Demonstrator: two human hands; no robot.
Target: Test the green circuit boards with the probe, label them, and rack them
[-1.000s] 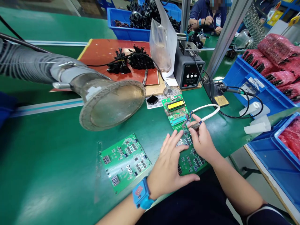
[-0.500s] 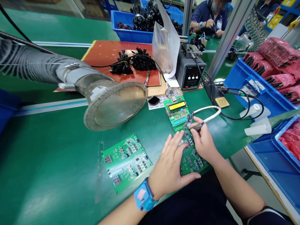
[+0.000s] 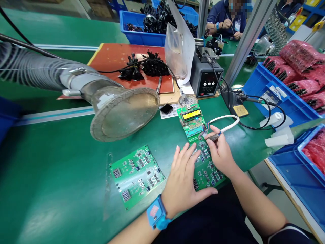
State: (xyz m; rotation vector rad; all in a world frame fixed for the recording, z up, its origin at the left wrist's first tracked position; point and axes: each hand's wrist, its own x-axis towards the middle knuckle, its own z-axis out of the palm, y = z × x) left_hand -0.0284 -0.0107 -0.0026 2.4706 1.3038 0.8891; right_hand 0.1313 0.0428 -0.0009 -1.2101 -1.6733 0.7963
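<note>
Fingers spread, my left hand (image 3: 181, 179) lies over the left side of a green circuit board (image 3: 206, 174), hiding part of it. My right hand (image 3: 221, 154) pinches a dark, wrapped probe (image 3: 214, 137) on the end of a white-sleeved cable (image 3: 231, 119). The probe's tip is at the board's upper edge; my fingers hide whether it touches. Just beyond sits a programmer board (image 3: 191, 123) with a lit yellow display and a blue socket, its lower end against the circuit board. To the left, a second green circuit board (image 3: 138, 178) lies flat on the table.
A fume extractor hood (image 3: 125, 115) hangs over the left of the table (image 3: 63, 169). Behind stand a soldering station (image 3: 207, 76), black cable bundles (image 3: 154, 66) and a blue bin (image 3: 142, 37). Another blue bin (image 3: 279, 98) holds pink-wrapped packs. A co-worker (image 3: 225, 20) sits across.
My left hand's fingers have drawn back slightly to the left and spread, uncovering more of the circuit board. My right hand and the probe stay almost in place.
</note>
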